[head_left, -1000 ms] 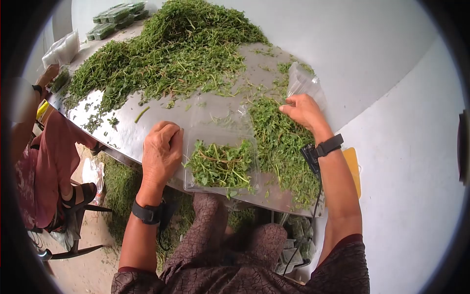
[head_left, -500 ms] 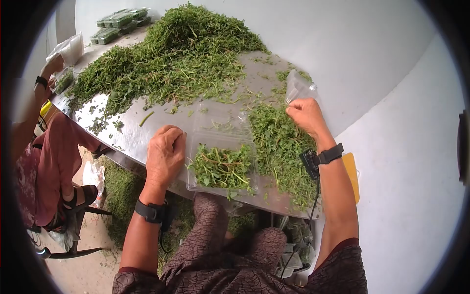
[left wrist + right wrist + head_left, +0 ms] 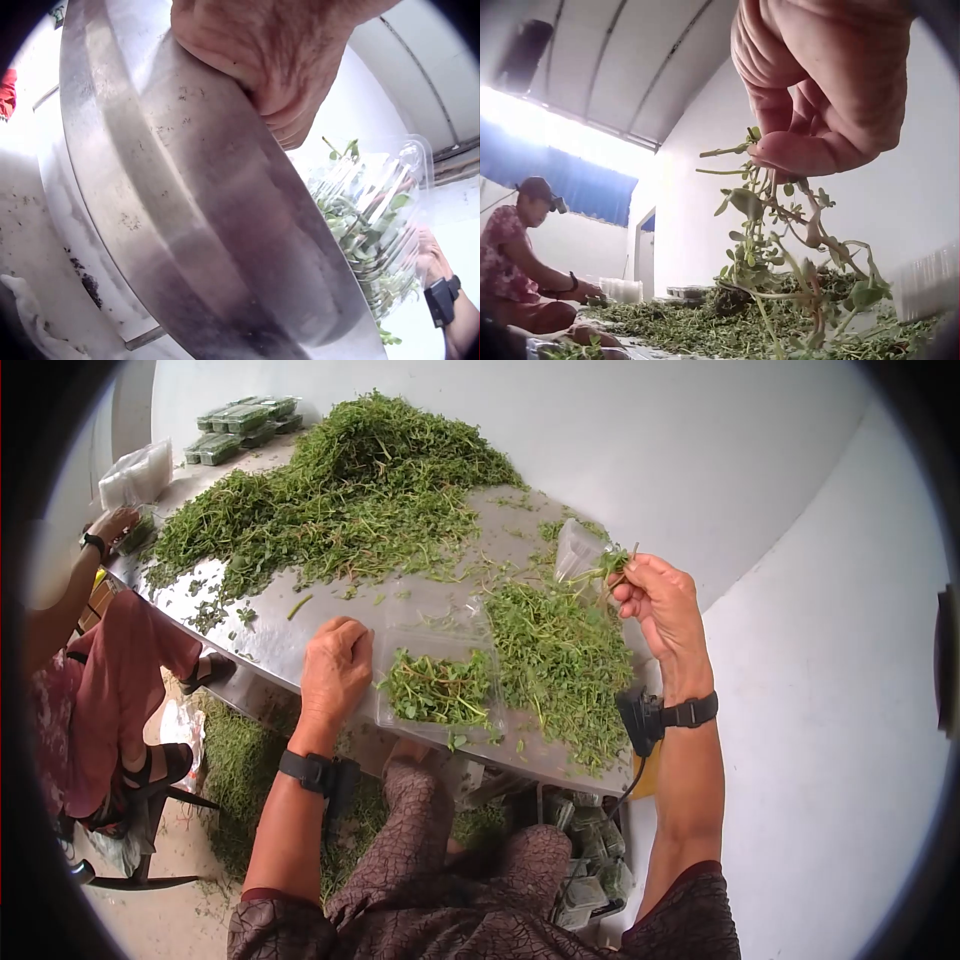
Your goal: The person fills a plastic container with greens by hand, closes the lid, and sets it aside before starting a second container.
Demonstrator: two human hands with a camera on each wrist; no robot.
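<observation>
My right hand (image 3: 660, 605) is raised over the right side of the metal table, pinching a few green sprigs (image 3: 810, 247) between thumb and fingers; in the right wrist view the stems dangle below the fingertips. My left hand (image 3: 337, 665) rests with bent fingers by the table edge, just left of a clear plastic box (image 3: 384, 712); whether it touches the box I cannot tell. Leafy sprigs (image 3: 437, 686) lie in the box, its lid folded back. Right of the box a smaller heap of greens (image 3: 560, 670) spreads under and beside my right hand.
A large heap of greens (image 3: 340, 500) covers the back of the table. Filled boxes (image 3: 240, 420) are stacked at the back left, clear empty containers (image 3: 578, 550) stand at the right. Another person's hand (image 3: 115, 523) works at the far left. Filled boxes (image 3: 590, 850) sit below the table.
My right hand has lifted from the smaller heap and moved right, now with sprigs in its fingers. My left hand has hardly moved. The view has shifted slightly.
</observation>
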